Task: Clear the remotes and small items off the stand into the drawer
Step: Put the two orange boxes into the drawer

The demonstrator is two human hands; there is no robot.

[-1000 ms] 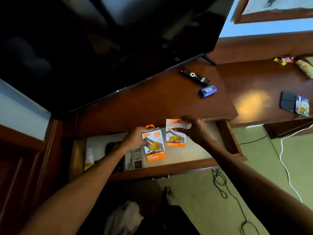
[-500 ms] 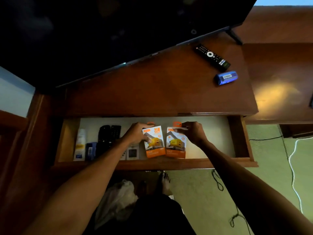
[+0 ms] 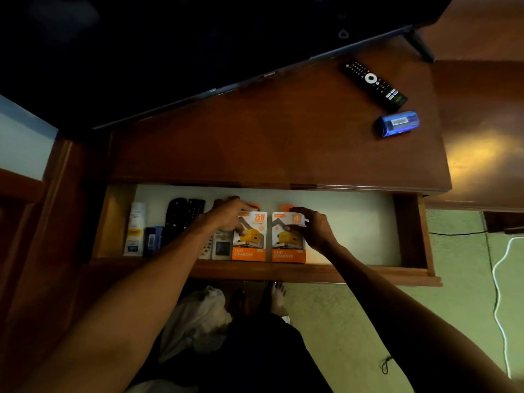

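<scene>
Two orange-and-white charger boxes lie side by side on the floor of the open drawer. My left hand grips the top of the left charger box. My right hand grips the top of the right charger box. A black remote and a small blue item lie on the wooden stand at the right. Two dark remotes, a white tube, a blue item and a white remote rest in the drawer's left part.
A large dark television stands over the back of the stand. A second wooden surface adjoins on the right. Cables trail over the green carpet. My bare foot and a white cloth are below the drawer's front.
Both hands have lowered the two charger boxes from above the drawer down onto its floor, side by side. The view has tilted down toward the drawer.
</scene>
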